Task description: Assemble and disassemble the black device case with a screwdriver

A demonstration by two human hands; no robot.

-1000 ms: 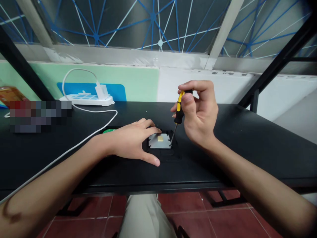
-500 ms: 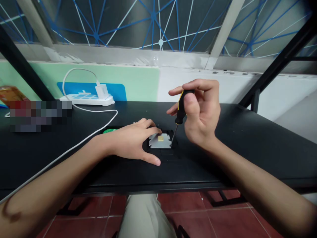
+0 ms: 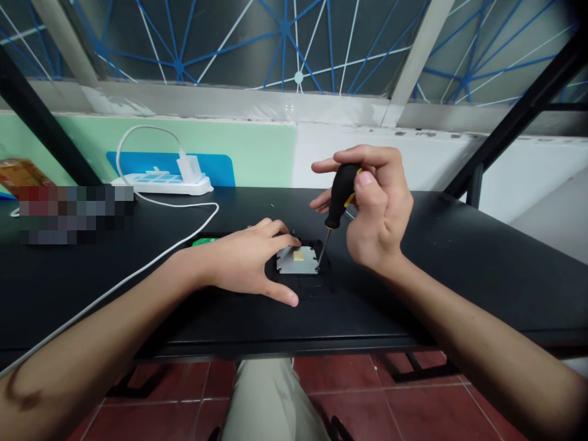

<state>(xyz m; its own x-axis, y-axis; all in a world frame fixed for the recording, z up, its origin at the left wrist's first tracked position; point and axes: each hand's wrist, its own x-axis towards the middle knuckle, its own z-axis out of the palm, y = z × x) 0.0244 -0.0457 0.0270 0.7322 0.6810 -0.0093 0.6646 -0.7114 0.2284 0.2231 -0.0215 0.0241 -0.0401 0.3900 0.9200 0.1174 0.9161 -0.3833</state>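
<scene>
A flat, silvery rectangular plate [image 3: 287,264] lies at frame centre; the left hand [image 3: 245,257], its grip loosely splayed, reaches its top edge. The right hand [image 3: 383,211] grasps a bulbous-handled screwdriver [image 3: 340,197], slim shaft [image 3: 323,249] slanting to the plate's lower-right corner.

Tilted screwdriver [image 3: 339,208] at silver plate [image 3: 297,266]

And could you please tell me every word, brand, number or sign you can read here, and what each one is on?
There is no readable text in this view.
Orange packet: any print is too blurred to read.
Pixelated area: masked, so nothing can be read.
Screwdriver, metal plate and power strip: no legible marking; anything tiny would be too small to tell.
</scene>
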